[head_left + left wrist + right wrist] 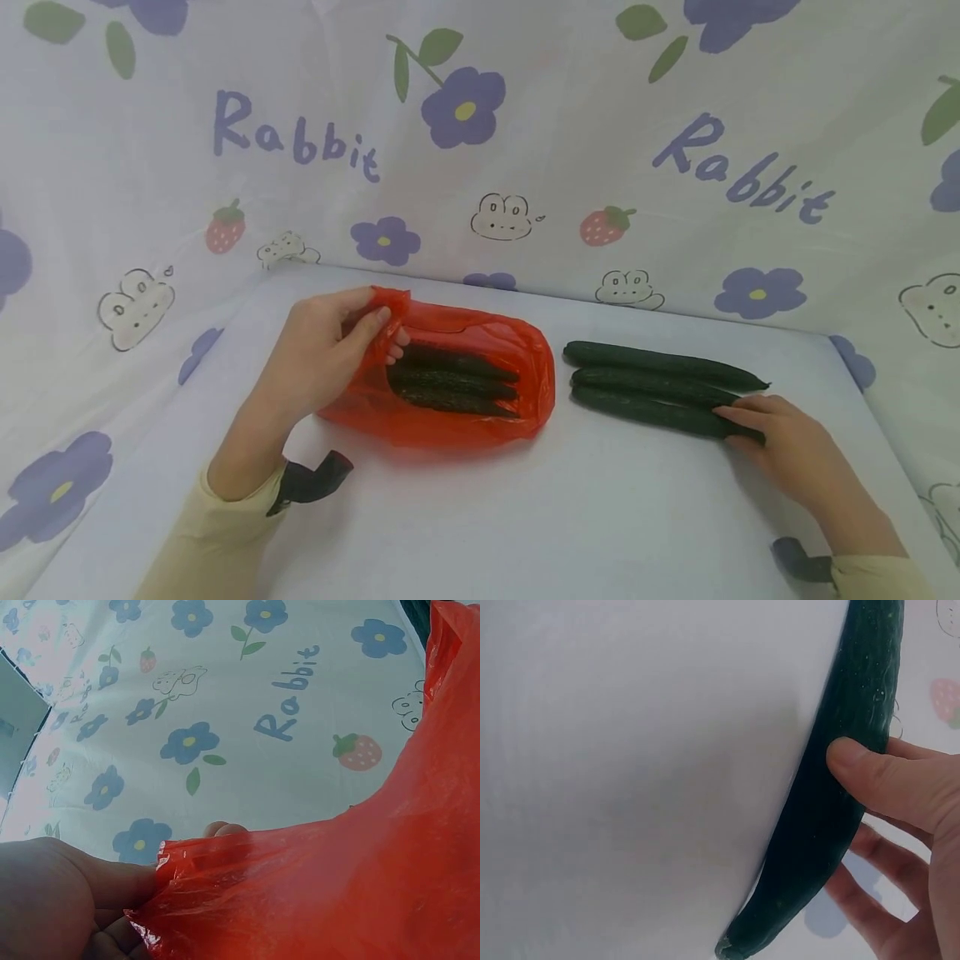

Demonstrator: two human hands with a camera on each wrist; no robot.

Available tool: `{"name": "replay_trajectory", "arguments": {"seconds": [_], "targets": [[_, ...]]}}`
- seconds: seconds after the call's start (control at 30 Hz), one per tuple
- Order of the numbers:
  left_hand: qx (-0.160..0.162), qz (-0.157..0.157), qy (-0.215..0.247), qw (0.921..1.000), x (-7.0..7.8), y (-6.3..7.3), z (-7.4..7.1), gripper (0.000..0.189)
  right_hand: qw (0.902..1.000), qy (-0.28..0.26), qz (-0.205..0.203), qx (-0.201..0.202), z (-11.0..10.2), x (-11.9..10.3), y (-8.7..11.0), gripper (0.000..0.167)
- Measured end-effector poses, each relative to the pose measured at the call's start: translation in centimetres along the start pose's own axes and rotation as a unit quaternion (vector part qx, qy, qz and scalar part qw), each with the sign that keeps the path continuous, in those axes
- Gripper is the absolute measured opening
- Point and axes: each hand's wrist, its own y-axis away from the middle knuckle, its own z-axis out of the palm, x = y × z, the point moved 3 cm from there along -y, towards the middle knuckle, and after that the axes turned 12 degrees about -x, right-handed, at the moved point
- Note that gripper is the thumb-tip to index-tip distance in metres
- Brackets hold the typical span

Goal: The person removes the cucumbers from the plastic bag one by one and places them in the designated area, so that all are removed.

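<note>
A red plastic bag (450, 429) lies on the left half of the table, its opening showing several cucumbers (453, 387) side by side. My left hand (318, 346) pinches the bag's edge at its left end and holds it raised; the left wrist view shows the red film (315, 892) stretched from thumb and fingers. To the right of the bag lie three more cucumbers in a row. My right hand (783, 442) grips the nearest cucumber (652, 412) by its right end, thumb on one side, as the right wrist view shows on the cucumber (825, 787).
A white table (525, 533) carries everything. Behind it and at both sides hangs a white cloth (555, 150) printed with flowers, strawberries and rabbits. Dark wrist-worn devices (311, 483) stick out beside both forearms.
</note>
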Motion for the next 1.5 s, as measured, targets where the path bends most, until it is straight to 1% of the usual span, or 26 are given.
{"name": "replay_trajectory", "arguments": {"seconds": [0.33, 0.6, 0.77, 0.87, 1.03, 1.1, 1.23, 1.33, 1.4, 1.47, 1.5], "targets": [[0.003, 0.008, -0.002, 1.0000, -0.3, -0.1, 0.2, 0.015, 0.9984, -0.001, -0.037, 0.043, 0.0, 0.4, 0.2, 0.049], [0.010, 0.000, -0.018, 0.9998, -0.3, -0.1, 0.1, 0.016, 0.9977, -0.004, -0.039, 0.055, 0.1, 0.7, 0.4, 0.051], [0.008, -0.007, -0.020, 0.9997, -0.1, 0.0, 0.0, 0.016, 0.9974, -0.006, -0.044, 0.057, -0.2, 0.3, 0.4, 0.051], [0.002, -0.012, -0.014, 0.9998, 0.0, 0.0, 0.0, 0.017, 0.9986, -0.008, -0.035, 0.039, -0.3, 0.0, 0.3, 0.049], [-0.002, -0.012, -0.003, 0.9999, 0.0, -0.1, 0.1, 0.019, 0.9998, -0.021, 0.000, 0.004, -0.2, -0.2, 0.1, 0.045], [-0.004, -0.009, 0.001, 1.0000, 0.0, -0.1, 0.1, 0.020, 0.9995, -0.029, 0.011, 0.001, -0.1, -0.2, 0.1, 0.045], [-0.004, -0.009, -0.006, 0.9999, 0.0, 0.0, 0.2, 0.019, 0.9987, -0.044, 0.027, 0.003, -0.2, -0.4, 0.3, 0.045], [-0.004, -0.006, -0.014, 0.9999, 0.0, -0.1, 0.3, 0.017, 0.9974, -0.056, 0.029, 0.035, -0.5, -0.8, 0.4, 0.045], [-0.005, -0.004, -0.015, 0.9999, 0.1, -0.1, 0.3, 0.016, 0.9948, -0.064, 0.022, 0.076, -0.9, -1.5, 0.2, 0.046], [-0.005, -0.001, -0.015, 0.9999, 0.1, -0.1, 0.3, 0.016, 0.9900, -0.072, 0.010, 0.121, -1.6, -2.5, -0.1, 0.049], [-0.006, -0.001, -0.012, 0.9999, 0.2, 0.0, 0.2, 0.016, 0.9876, -0.078, 0.007, 0.137, -1.9, -3.1, -0.3, 0.051]]}}
